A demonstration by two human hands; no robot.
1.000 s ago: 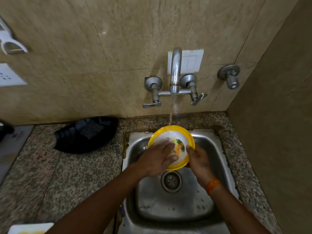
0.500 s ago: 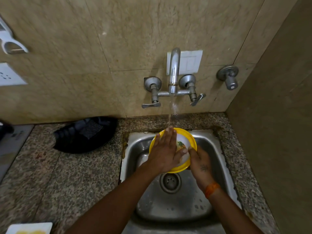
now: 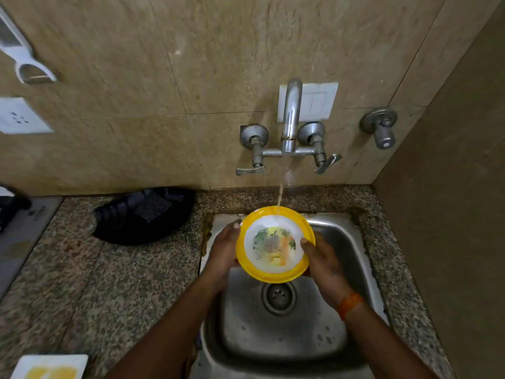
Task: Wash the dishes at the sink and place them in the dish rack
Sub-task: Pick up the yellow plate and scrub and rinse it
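Bowl (image 3: 274,243): yellow rim, white inside, vegetable print.

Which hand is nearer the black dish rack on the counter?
Left. The left hand grips the yellow bowl's rim on the side facing the black dish rack; the right hand grips the far rim.

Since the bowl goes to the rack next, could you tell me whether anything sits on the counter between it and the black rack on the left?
Nothing visible does. The yellow-rimmed bowl is held over the sink by the left hand and right hand; only bare speckled counter lies between it and the black dish rack.
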